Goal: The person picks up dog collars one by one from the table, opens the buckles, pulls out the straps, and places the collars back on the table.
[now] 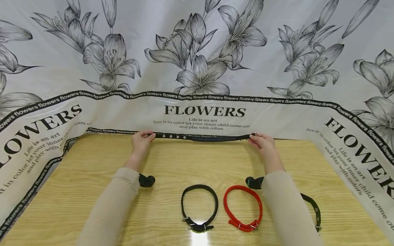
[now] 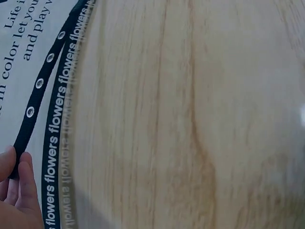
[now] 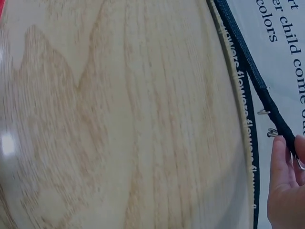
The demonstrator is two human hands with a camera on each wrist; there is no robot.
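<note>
A black collar (image 1: pixel 213 138) is stretched out straight between both hands at the far edge of the table. My left hand (image 1: pixel 142 142) pinches its tip between thumb and fingers, and metal eyelets run along the strap (image 2: pixel 39 83) beside that grip. My right hand (image 1: pixel 264 145) pinches the buckle end, where metal loops show in the right wrist view, one of them a ring (image 3: pixel 272 132) close to the fingertips. Nearer to me lie a buckled black collar (image 1: pixel 217 205) and a buckled red collar (image 1: pixel 261 205), each closed into a loop.
Another dark collar (image 1: pixel 317 208) lies at the right, partly hidden by the right sleeve (image 1: pixel 286 208). A white cloth (image 1: pixel 123 114) with flower drawings and lettering hangs behind the wooden table (image 1: pixel 166 164) and along both its sides.
</note>
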